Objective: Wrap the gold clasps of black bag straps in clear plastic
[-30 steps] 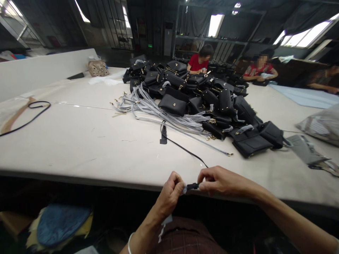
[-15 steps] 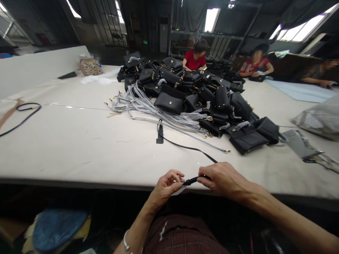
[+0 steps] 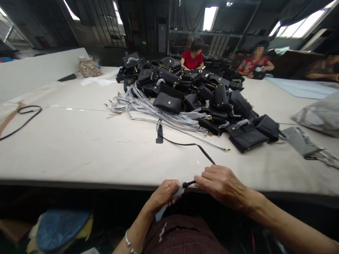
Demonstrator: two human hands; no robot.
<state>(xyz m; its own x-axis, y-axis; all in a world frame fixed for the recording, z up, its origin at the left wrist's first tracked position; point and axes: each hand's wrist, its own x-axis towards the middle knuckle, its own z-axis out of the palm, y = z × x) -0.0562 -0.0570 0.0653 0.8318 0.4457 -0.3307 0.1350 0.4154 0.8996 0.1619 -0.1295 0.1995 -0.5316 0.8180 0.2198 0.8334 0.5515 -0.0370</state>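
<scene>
A thin black strap [image 3: 189, 183] stretches between my two hands just over the table's front edge. My left hand [image 3: 164, 192] is closed round a whitish translucent plastic wrap [image 3: 180, 191] at the strap's end; a loose piece of the wrap hangs below the fingers. My right hand [image 3: 224, 185] pinches the black strap a short way to the right. From behind that hand the strap runs back over the table toward a pile of black handbags [image 3: 167, 99]. In front of the bags lies a bundle of straps in clear plastic [image 3: 150, 109] with gold clasps.
The white table [image 3: 79, 151] fills the view's middle. A loose black strap [image 3: 23, 121] lies far left, near a patterned pouch [image 3: 90, 68]. At right are a plastic bag [image 3: 320, 116] and a grey object [image 3: 300, 143]. Co-workers sit across the table; a blue stool seat [image 3: 62, 229] is below left.
My left hand has closed round the plastic wrap and moved slightly lower. My right hand has shifted a little down. A co-worker at back right now holds a black bag more upright.
</scene>
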